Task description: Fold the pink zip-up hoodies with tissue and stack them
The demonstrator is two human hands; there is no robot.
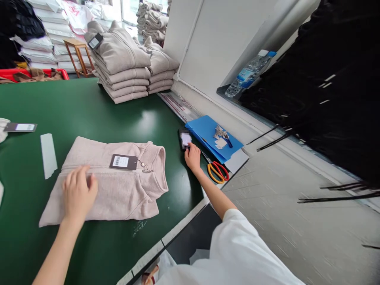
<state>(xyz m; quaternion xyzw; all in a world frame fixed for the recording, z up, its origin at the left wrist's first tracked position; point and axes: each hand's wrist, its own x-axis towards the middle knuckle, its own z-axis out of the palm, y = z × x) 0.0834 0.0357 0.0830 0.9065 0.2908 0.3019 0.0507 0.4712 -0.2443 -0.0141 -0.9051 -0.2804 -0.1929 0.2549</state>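
A folded beige zip-up jacket lies flat on the green table, its collar pointing right. A dark hang tag with a white barcode label rests on its front by the zip. My left hand is over the lower left part of the jacket, fingers spread and slightly bent, holding nothing. Off to the right, my right hand reaches to a black phone lying on the table, fingertips at its lit screen's lower edge. Its fingers are partly hidden from view.
Scissors with red and yellow handles lie right of my right hand, beside a blue folder bearing small metal pieces. Folded beige jackets are stacked at the far edge. A white strip lies left. Water bottles stand on a ledge.
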